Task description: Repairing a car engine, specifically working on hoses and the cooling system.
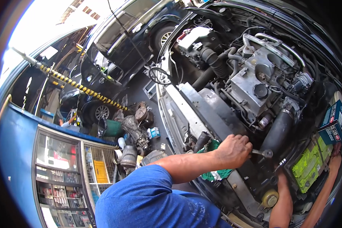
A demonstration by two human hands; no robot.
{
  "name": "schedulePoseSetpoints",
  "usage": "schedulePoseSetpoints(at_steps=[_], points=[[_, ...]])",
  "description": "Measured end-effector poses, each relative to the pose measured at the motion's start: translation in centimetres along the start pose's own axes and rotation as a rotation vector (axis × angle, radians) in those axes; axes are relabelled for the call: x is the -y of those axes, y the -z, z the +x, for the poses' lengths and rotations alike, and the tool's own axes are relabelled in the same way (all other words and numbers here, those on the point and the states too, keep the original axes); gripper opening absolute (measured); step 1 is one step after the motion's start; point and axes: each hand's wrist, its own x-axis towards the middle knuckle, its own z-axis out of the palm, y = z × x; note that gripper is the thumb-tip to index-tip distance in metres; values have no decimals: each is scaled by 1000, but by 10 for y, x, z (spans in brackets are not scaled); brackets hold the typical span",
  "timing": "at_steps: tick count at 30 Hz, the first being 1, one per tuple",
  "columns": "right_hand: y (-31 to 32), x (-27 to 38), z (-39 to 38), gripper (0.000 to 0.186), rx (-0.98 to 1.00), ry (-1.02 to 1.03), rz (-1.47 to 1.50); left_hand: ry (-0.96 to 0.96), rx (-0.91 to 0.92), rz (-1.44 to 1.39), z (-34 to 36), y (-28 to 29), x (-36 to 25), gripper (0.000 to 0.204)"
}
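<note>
In the head view, the person's left arm [282, 197] reaches down in front of the car battery [307, 167], which sits in the front corner of the engine bay with a bright yellow-green top. The left hand is hidden low down, so I cannot tell if it grips anything; a shiny metal piece [281, 163], maybe a socket, is just beside it. The right hand [336, 149] is on the other side, in the shade below a blue box [332, 123]; I cannot tell how its fingers are. So the battery is between both arms, maybe because that lets them reach down around it. The box is at the battery's far end, perhaps to be handy. A co-worker's hand [235, 150] is curled tight around a ratchet's [268, 153] handle, maybe for a strong turn. A green cloth [217, 174] lies under that forearm, perhaps to guard the car's front edge.
</note>
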Motion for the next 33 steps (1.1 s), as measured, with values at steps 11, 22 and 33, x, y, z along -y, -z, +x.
schedulePoseSetpoints(at_steps=[11, 22, 33], points=[[10, 14, -43, 52, 32, -78, 231, 380, -156, -1016, -67, -1, 31, 29], [-80, 101, -229, 58, -318, 785, 1004, -307, 289, -1686, -44, -73, -100, 39], [-104, 51, -243, 39, -894, 576, 1116, -248, 546, -1538, -6, -93, -181, 46]])
